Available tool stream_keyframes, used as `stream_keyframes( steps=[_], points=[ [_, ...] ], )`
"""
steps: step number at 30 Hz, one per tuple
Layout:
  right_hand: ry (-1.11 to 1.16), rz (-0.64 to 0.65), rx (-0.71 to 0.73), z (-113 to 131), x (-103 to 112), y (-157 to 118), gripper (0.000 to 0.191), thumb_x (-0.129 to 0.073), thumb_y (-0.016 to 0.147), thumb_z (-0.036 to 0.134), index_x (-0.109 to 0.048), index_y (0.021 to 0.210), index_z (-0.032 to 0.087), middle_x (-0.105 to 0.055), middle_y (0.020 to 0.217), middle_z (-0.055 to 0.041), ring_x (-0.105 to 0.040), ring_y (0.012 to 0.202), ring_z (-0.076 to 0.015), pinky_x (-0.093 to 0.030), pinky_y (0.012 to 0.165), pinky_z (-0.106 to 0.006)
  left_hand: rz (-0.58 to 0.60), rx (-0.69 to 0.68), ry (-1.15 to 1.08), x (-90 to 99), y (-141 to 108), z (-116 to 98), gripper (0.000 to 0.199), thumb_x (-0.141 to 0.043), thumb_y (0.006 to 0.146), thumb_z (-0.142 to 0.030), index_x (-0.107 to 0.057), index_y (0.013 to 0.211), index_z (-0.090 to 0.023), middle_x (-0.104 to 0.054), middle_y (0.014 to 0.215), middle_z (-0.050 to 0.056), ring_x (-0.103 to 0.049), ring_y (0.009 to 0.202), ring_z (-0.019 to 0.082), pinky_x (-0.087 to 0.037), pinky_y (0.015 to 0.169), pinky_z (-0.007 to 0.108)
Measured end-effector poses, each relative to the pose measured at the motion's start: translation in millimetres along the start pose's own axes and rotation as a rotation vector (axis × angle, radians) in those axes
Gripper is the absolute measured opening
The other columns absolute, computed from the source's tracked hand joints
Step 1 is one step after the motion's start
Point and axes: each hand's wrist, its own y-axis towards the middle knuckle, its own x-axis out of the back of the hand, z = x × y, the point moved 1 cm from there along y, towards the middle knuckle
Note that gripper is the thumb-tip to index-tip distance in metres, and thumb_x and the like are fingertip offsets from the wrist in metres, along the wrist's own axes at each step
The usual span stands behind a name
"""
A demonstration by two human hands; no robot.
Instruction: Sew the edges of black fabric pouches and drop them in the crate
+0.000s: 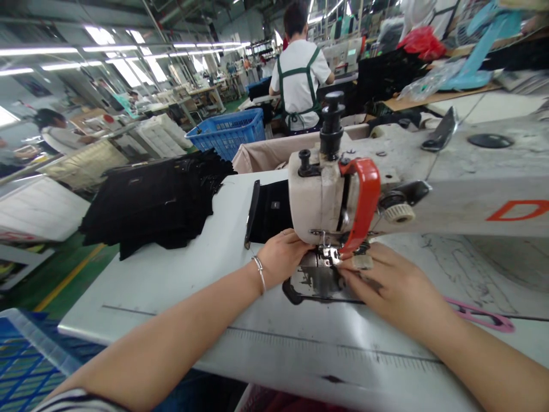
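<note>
Fingers inward, left hand [283, 254] and right hand [388, 277] flank silver metal presser foot [329, 256], grips unclear; smooth pale counter [171, 280] ends lower left.

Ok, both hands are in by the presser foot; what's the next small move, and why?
I'd probably ease the right hand slightly back from the presser foot before any stitching. Its fingertips sit very close on the foot's right side, and the left hand is close on the other, by the black fabric, so the fingers look exposed.
</note>
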Motion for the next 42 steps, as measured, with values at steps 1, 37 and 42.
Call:
stream_keyframes(
  steps=[1,37,42],
  points=[
    [-0.029,-0.017,-0.021,-2,1,0,0.017,-0.055,0.088,0.018,-0.063,0.104,0.019,-0.062,0.106,-0.0085,-0.057,0.100,-0.0232,-0.049,0.085,-0.040,0.030,0.000,0.034,3.2,-1,-3,0.021,-0.050,0.091,-0.011,-0.066,0.103,-0.017,-0.068,0.104,0.006,-0.060,0.102,0.020,-0.048,0.091,0.034],
    [0.458,0.697,0.116,21,24,-1,0.025,-0.062,0.078,0.006,-0.071,0.071,0.028,-0.063,0.066,0.0062,-0.058,0.068,-0.0106,-0.044,0.069,-0.026,0.331,0.081,-0.286,60.5,-62,-112,0.054,-0.055,0.091,-0.042,-0.048,0.134,-0.011,-0.050,0.140,0.011,-0.044,0.133,0.021,-0.038,0.114,0.037],
    [0.401,0.671,0.081,22,23,-3,0.027,-0.057,0.075,0.003,-0.069,0.072,0.028,-0.064,0.069,0.0056,-0.058,0.071,-0.0132,-0.047,0.071,-0.028,0.177,0.193,-0.192,38.1,-76,-139,0.045,-0.058,0.089,-0.030,-0.053,0.129,-0.011,-0.054,0.136,0.010,-0.046,0.131,0.023,-0.039,0.114,0.040]
  ],
)
